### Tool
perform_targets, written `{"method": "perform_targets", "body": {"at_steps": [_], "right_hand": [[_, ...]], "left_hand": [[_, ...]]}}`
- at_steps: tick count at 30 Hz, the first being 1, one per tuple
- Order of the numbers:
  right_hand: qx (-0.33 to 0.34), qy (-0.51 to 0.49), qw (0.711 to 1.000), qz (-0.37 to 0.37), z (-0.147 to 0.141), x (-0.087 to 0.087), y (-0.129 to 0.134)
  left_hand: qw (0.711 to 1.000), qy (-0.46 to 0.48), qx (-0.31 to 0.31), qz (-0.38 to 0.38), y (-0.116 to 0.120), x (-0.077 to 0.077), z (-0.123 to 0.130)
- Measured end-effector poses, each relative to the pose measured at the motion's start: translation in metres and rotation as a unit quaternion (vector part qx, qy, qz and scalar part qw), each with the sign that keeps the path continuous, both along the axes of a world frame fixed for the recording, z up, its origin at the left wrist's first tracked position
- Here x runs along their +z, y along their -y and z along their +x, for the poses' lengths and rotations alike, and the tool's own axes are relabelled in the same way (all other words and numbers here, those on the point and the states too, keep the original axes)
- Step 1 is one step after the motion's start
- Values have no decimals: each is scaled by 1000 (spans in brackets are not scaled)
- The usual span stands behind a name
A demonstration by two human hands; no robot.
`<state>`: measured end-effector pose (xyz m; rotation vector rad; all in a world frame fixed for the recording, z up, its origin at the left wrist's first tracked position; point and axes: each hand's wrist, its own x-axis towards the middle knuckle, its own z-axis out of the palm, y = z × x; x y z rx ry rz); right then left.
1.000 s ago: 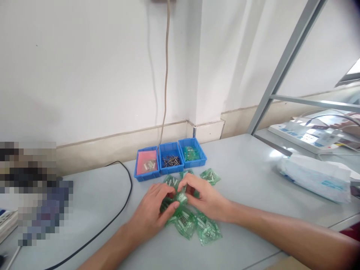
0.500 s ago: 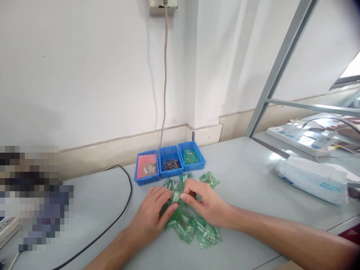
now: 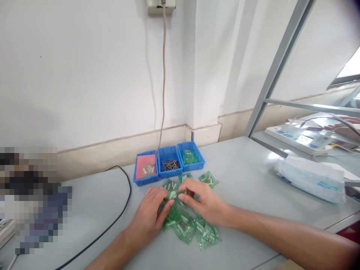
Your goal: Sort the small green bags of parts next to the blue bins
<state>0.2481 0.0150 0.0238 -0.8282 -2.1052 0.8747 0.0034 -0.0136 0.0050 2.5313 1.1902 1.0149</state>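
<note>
Between my hands is a small green plastic bag with pale pieces in it, above a pile of similar bags. My left hand grips its left side, thumb and fingers closing on the film. From the right, my right hand pinches the bag's edge between thumb and bent forefinger. Near my wrists lie filled green bags showing screws and light cylinders through the film. Another green bag rests beyond my right hand. My fingers partly cover the held bag.
Three blue bins stand behind the pile: one with a pink sheet, one with screws, one with green bags. A black cable curves across the left. A white plastic package lies right, beside a metal frame.
My hands have shifted slightly left in the view, with the bag still between them. A little more of the bag shows between my fingers. The bags on the table stay put.
</note>
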Motion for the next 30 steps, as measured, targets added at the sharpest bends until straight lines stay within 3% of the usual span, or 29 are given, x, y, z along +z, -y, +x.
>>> {"method": "perform_targets", "body": {"at_steps": [15, 30], "right_hand": [[0, -4, 1000, 1, 0, -2, 0], [-36, -11, 999, -29, -1, -3, -1]], "left_hand": [[1000, 18, -8, -8, 1, -1, -1], [999, 26, 37, -5, -1, 0, -3]]}}
